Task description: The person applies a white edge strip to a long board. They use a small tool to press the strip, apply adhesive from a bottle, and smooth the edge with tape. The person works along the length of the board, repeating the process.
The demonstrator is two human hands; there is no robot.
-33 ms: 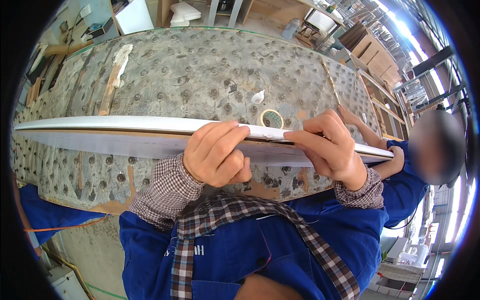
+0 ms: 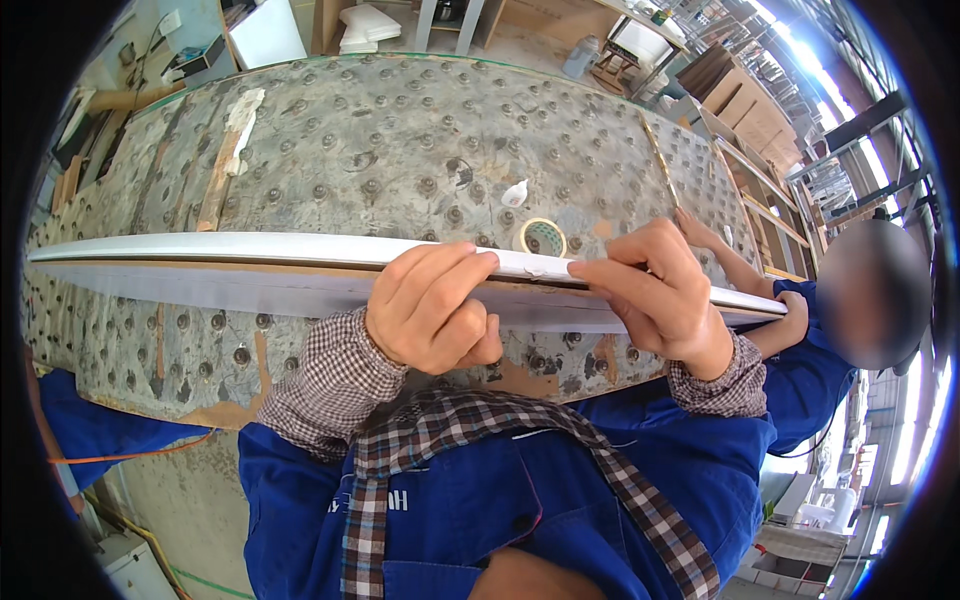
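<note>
A long white panel [image 2: 200, 284] stands on edge across the near part of the studded table, its narrow white edge strip [image 2: 270, 246] facing up above a brown layer. My left hand [image 2: 435, 305] is closed, with thumb and curled fingers gripping that edge near the middle. A short way to the right, my right hand [image 2: 655, 295] pinches the same edge between thumb and forefinger. Between my hands a small ragged bit shows on the strip. Just behind the panel lies a roll of tape [image 2: 526, 229], with a small white bottle [image 2: 515, 194] beyond it.
At the right a co-worker [image 2: 820, 345] has one hand [image 2: 792, 320] on the panel's right end, the other near a long thin strip [image 2: 660, 160]. Rows of round studs cover the metal table [image 2: 350, 120]. A wooden piece [image 2: 217, 190] lies at its left; cardboard [image 2: 745, 105] stands far right.
</note>
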